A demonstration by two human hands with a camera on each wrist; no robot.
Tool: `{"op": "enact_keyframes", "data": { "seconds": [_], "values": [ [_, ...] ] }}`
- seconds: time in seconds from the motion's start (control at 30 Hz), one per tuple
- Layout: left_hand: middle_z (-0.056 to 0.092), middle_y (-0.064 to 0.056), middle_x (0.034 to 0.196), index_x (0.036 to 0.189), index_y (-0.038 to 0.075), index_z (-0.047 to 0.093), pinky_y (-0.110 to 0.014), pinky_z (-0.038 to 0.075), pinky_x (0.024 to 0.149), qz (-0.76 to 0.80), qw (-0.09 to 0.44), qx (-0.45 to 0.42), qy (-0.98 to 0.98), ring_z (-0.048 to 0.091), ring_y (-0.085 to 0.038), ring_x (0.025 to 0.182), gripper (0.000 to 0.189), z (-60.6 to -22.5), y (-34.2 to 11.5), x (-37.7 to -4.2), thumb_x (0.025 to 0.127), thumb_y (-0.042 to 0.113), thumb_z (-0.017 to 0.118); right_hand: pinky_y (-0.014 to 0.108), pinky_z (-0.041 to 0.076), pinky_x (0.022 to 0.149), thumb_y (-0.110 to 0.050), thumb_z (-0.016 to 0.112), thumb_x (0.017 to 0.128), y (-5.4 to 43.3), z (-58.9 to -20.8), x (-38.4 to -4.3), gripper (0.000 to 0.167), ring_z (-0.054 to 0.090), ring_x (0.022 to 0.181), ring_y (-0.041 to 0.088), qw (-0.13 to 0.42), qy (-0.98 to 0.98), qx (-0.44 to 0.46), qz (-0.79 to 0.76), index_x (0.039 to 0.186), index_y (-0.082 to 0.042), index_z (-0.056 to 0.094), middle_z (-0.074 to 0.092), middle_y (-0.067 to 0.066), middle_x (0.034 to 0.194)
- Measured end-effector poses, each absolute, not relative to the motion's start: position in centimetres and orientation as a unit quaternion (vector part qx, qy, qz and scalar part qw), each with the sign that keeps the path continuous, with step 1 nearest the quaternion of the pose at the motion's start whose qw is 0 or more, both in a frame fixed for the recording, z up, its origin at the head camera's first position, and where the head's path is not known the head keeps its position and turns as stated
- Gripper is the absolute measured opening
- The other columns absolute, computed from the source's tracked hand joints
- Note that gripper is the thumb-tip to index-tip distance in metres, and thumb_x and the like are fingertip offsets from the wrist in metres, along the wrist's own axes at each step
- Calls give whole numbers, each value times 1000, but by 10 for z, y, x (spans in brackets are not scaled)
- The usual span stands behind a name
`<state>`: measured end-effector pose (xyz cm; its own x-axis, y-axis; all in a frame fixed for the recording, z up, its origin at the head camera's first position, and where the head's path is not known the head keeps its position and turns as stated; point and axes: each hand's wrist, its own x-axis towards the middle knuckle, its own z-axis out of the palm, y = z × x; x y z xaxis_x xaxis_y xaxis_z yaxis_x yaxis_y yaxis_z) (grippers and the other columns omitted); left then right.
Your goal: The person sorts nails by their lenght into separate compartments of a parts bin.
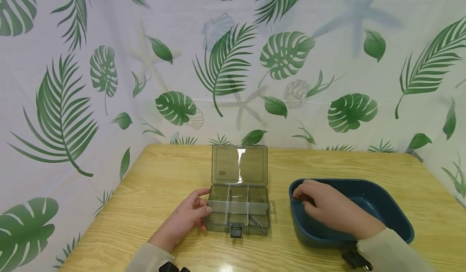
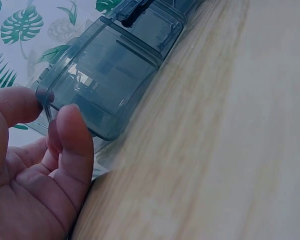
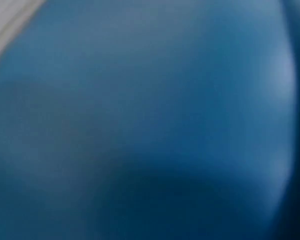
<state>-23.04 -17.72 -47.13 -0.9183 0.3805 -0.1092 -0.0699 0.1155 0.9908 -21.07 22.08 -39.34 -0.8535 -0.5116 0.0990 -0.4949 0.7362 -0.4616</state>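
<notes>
In the head view, a smoky clear compartment box (image 1: 220,221) stands on the table with its hinged lid (image 1: 222,164) raised. Slim metal pins (image 1: 255,221) lie in its front right compartment. My left hand (image 1: 189,212) holds the box's left end; the left wrist view shows thumb and forefinger at its corner (image 2: 47,97). My right hand (image 1: 324,207) reaches into a dark blue basin (image 1: 395,219), fingers bent down by its left wall. Those fingertips are hidden, so whether they hold anything does not show. Only blurred blue basin wall (image 3: 155,100) fills most of the right wrist view.
Both things stand on a wood-grain table (image 1: 164,166), the basin to the right of the box. A clear latch (image 1: 236,229) hangs on the box's front. Behind the table hangs a white leaf-print cloth (image 1: 233,126).
</notes>
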Motion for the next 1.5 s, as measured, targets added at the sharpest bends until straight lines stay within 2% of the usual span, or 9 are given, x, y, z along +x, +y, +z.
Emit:
{"op": "enact_keyframes", "data": {
  "seconds": [0.07,0.17,0.37,0.57,0.87,1.07,1.5],
  "values": [
    [48,-11,101,154,7,34,-34,56,61,656,172,107,727,47,-16,62,61,-471,-177,-231,100,10,62,28,52,70,-2,59,98,211,-391,-210,25,54,81,2,12,928,-277,-248,109,-21,68,61,-11,99],
    [48,-11,101,154,8,34,-34,56,61,656,171,108,727,48,-16,63,61,-471,-176,-230,100,10,62,28,48,66,-2,59,98,198,-389,-210,25,52,75,3,4,923,-288,-256,108,-22,69,58,-14,91],
    [48,-11,101,154,6,34,-34,57,61,656,172,110,727,48,-15,62,62,-470,-176,-229,100,11,62,28,45,62,-4,58,97,175,-390,-209,22,48,65,4,23,919,-289,-266,109,-18,71,55,-15,78],
    [48,-11,101,154,6,34,-33,57,60,659,169,111,725,49,-15,62,63,-472,-177,-230,99,11,63,29,45,60,-5,58,97,155,-393,-210,23,47,61,6,44,920,-281,-270,112,-15,72,56,-15,76],
    [47,-12,102,154,8,34,-35,57,61,657,173,106,726,47,-16,63,62,-474,-177,-231,100,11,63,29,43,60,-2,60,94,136,-394,-210,28,45,60,6,44,919,-281,-272,117,-11,73,53,-11,72],
    [48,-12,102,154,8,35,-35,57,61,658,173,102,726,47,-16,63,61,-474,-177,-232,100,11,62,29,44,58,-5,61,97,131,-395,-209,28,48,64,8,56,916,-283,-278,123,-10,70,55,-11,77],
    [48,-12,102,154,8,36,-35,57,61,657,171,101,728,48,-16,63,61,-474,-177,-232,99,10,63,31,48,63,-11,62,98,142,-390,-205,25,54,73,9,53,923,-248,-289,120,-18,70,59,-14,86]
  ]
}}
